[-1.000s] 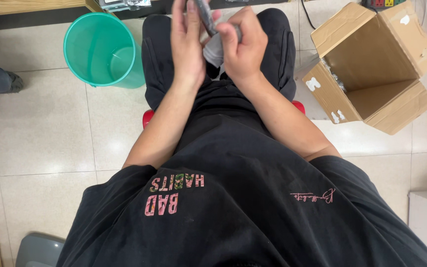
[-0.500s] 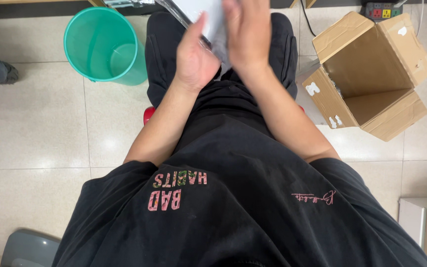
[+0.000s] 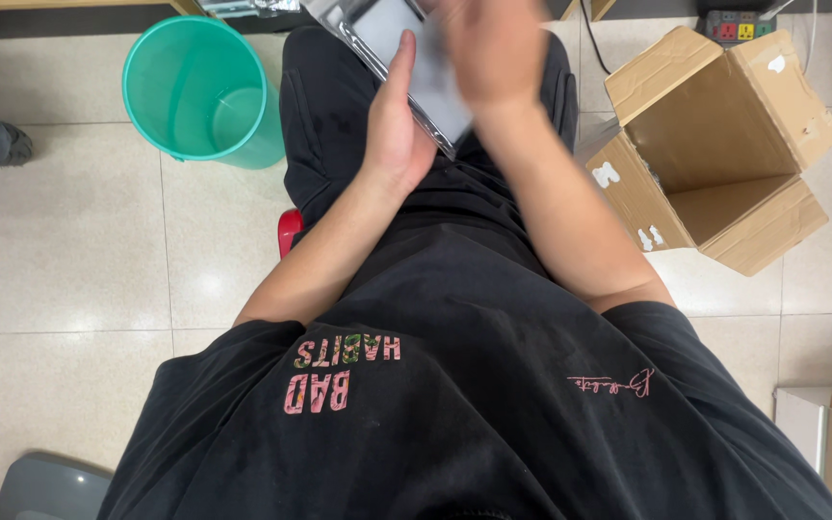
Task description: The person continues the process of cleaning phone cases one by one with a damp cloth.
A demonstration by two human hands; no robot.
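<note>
Green bucket point(image 3: 206, 91) on the floor point(image 3: 69, 260) at left. Left hand point(image 3: 397, 130) grips the lower edge of a flat grey panel point(image 3: 399, 39) over the lap. Right hand point(image 3: 493, 48), blurred, lies flat on the panel, fingers open. Open cardboard box point(image 3: 724, 154) on the floor at right.

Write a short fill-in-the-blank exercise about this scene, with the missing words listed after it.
1. The left hand holds a flat grey ____ over the lap.
2. The bucket on the floor is ____ in colour.
3. The cardboard box beside the right arm stands ____, with its flaps apart.
4. The right hand lies ____ the panel, blurred.

Missing words: panel; green; open; on top of
</note>
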